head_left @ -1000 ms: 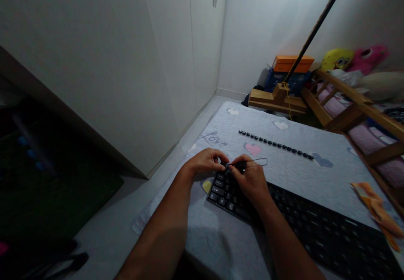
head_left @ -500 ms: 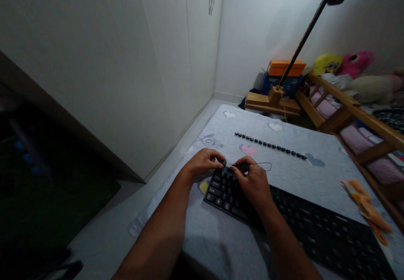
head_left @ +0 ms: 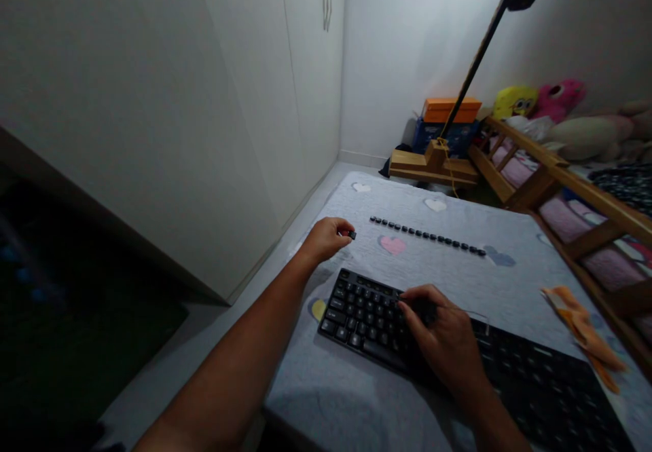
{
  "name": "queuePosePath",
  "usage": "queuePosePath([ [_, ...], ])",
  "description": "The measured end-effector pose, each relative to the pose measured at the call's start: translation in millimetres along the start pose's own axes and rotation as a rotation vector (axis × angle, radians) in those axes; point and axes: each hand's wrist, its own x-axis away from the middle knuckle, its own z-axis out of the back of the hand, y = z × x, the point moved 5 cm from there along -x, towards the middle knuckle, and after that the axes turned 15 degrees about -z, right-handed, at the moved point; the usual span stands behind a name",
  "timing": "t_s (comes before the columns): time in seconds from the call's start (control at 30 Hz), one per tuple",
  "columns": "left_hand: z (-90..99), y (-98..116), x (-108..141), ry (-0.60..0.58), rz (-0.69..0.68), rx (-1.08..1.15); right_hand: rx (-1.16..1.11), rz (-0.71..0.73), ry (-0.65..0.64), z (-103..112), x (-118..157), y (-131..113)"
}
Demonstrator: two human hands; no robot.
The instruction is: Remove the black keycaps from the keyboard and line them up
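A black keyboard lies at a slant on the heart-patterned cloth. Beyond it stretches a row of small black keycaps. My left hand, closed, pinches a small black keycap above the cloth, just left of the row's near end. Over the middle of the keyboard is my right hand, its fingers wrapped round a dark-handled tool with a thin wire loop sticking out to the right. The tool's other end is near the upper keys and too small to make out.
An orange cloth lies at the right side of the surface. A wooden bed rail with plush toys behind it runs along the right. At the back stand a wooden base with a pole and an orange box. White cabinets rise on the left.
My left hand has moved up and away from the keyboard's corner with the keycap. My right hand has shifted right and nearer over the keys, uncovering the keyboard's left end.
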Motion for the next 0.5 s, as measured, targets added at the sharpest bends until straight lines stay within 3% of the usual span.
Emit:
queuePosePath([
  [0.23, -33.8, -24, -51, -0.055, -0.004, -0.181, -0.010, 0.087, 0.130, 4, 2, 9],
  [0.5, -51.7, -45, -68, -0.024, -0.003, -0.260, 0.002, 0.106, 0.172, 5, 5, 16],
])
